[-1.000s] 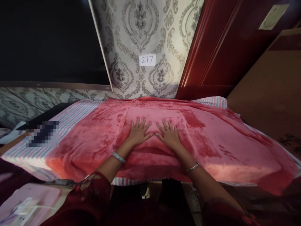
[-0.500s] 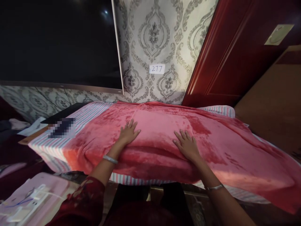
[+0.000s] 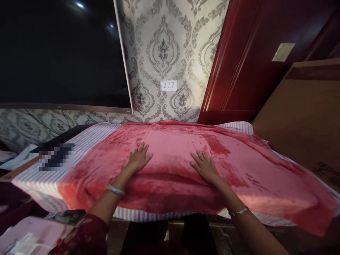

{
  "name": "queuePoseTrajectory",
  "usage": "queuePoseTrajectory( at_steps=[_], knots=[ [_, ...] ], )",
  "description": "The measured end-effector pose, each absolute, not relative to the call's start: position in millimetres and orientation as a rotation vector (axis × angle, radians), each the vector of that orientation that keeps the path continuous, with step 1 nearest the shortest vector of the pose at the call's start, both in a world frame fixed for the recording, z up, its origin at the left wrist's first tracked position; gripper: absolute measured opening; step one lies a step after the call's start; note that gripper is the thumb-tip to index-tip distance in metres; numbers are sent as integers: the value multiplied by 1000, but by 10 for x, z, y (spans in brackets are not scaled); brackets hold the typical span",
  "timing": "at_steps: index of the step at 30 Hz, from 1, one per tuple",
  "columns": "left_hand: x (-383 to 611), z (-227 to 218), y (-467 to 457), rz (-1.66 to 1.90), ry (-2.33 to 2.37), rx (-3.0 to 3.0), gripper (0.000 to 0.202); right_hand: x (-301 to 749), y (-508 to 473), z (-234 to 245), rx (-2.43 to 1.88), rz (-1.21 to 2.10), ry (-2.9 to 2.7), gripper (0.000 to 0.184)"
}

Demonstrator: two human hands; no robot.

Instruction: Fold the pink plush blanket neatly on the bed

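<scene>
A plush red-pink blanket [image 3: 175,148] lies spread over a table or cabinet top, its front edge hanging down in soft folds. My left hand [image 3: 138,157] rests flat on it, fingers spread, left of a smoother, lighter square patch. Near that patch's right side, my right hand [image 3: 205,165] also presses flat with the fingers apart. Neither hand grips the fabric. Under the blanket is a striped cloth [image 3: 90,141], which shows at the left, along the front edge and at the back right.
A large dark television [image 3: 61,53] hangs at the back left. On the patterned wall is a paper label [image 3: 169,85] reading 277. A red wooden door [image 3: 239,71] and a cardboard box [image 3: 300,113] stand at the right. A pink stool-like surface [image 3: 32,230] sits at the lower left.
The view has tilted up slightly and turned to the right, so more of the cardboard box shows. Both hands stay flat in about the same places on the blanket.
</scene>
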State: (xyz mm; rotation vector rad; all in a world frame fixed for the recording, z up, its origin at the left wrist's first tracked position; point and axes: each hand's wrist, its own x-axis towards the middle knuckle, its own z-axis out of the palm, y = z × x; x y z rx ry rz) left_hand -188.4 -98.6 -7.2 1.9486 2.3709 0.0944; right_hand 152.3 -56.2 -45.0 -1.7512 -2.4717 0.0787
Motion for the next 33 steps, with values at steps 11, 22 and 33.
queuePoseTrajectory(
  at_steps=[11,22,33],
  knots=[
    [-1533,440,147,120,2276,2161,59,1020,463,280,-1787,84,-2318,56],
    [-1833,-133,460,213,2363,1937,66,1056,857,-428,-1888,34,-2194,55],
    [-1830,-143,479,263,2355,1933,65,1050,856,-383,-1907,72,-2193,55]
  ],
)
